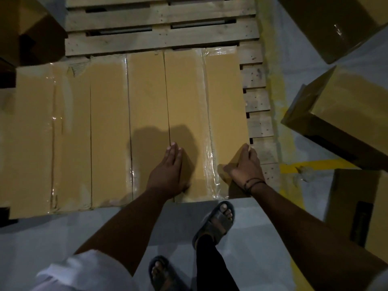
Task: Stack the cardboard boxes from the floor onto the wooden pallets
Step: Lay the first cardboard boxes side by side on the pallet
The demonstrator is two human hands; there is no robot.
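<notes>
Cardboard box [189, 91] on pallet [161, 42] | left hand [170, 169] flat | right hand [244, 164] grips corner

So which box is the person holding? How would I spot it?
Find the wooden pallet in the middle, with a row of cardboard boxes across it. Go to the row's right end. That end box alone has the right hand gripping its near corner and bare slats beside it.
</notes>
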